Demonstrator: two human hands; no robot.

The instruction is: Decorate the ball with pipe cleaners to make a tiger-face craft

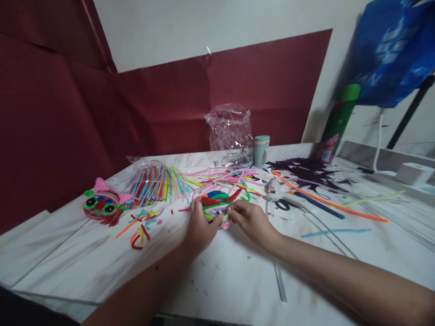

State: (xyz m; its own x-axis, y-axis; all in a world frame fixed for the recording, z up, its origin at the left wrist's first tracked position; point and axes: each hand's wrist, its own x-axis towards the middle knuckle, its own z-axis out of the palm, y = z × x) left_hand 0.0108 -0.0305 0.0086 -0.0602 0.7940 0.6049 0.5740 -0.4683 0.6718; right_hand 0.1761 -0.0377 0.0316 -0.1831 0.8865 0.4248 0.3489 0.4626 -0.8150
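Observation:
Both hands meet at the middle of the white table (pixel 238 280) on a small multicoloured pipe-cleaner figure (pixel 217 203). My left hand (pixel 199 226) grips its left side with the fingers curled round it. My right hand (pixel 249 217) pinches its right edge between thumb and fingers. The figure has a blue top, a red fuzzy strip and green and purple coils. Part of it is hidden under my fingers.
A finished pipe-cleaner face with green eyes (pixel 102 206) lies at the left. A bag of coloured pipe cleaners (pixel 156 183) and loose cut pieces (pixel 141 231) lie nearby. A glue gun (pixel 273 188), scissors (pixel 283 204), an orange pipe cleaner (pixel 333 206), a teal cup (pixel 261 151) and a clear bag (pixel 229 129) sit behind.

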